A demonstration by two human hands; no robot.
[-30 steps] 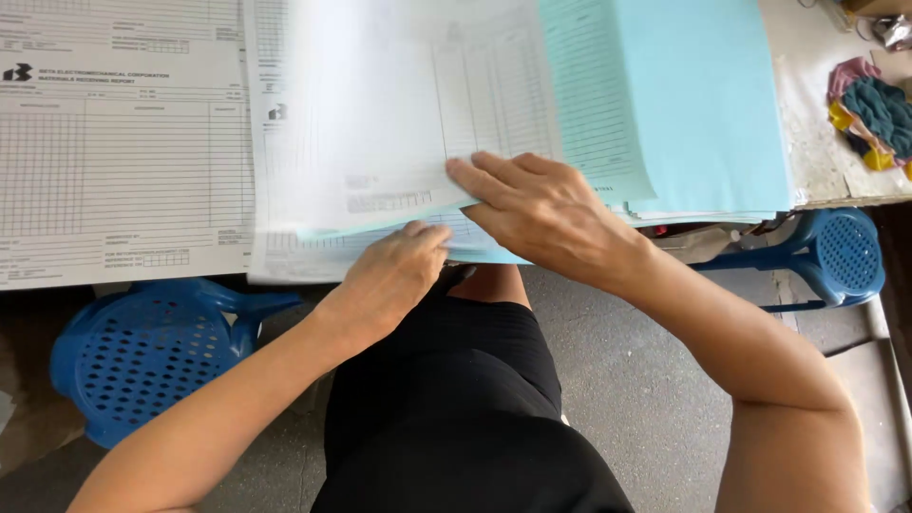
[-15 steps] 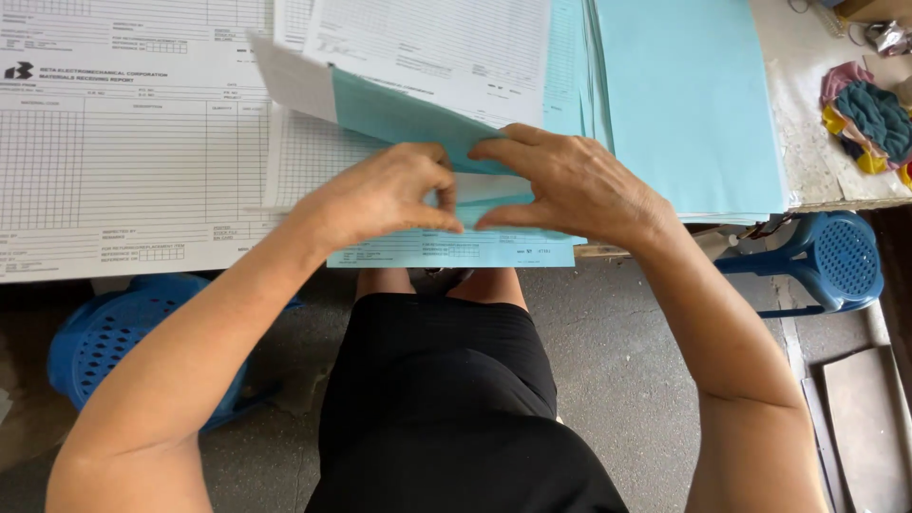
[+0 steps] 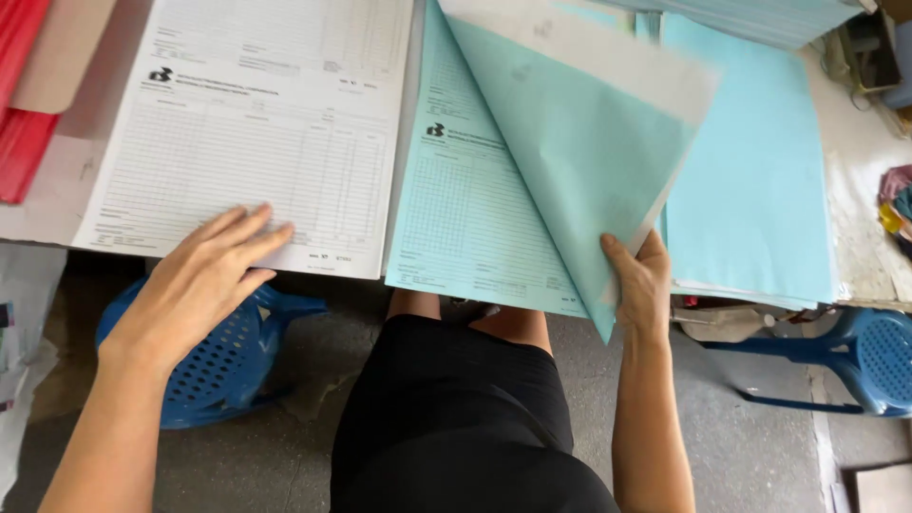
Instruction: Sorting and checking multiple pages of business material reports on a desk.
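Right hand (image 3: 644,285), low and right of centre in the frame, pinches the lower edge of a lifted light-blue sheet (image 3: 570,161) with a white sheet (image 3: 608,57) behind it, thumb on the near face and fingers hidden behind, so the pair stands up off the blue form (image 3: 475,218) lying flat at centre. Left hand (image 3: 204,280), at lower left, lies open and flat, fingers spread, on the bottom edge of the white form stack (image 3: 256,142), gripping nothing. Further blue sheets (image 3: 760,190) lie at the right. As I judge it, the raised sheets, held only at one corner, could buckle or crease, or slip apart from each other; the forms overhang the table edge (image 3: 38,233) and might slide off if the flat hand lifts
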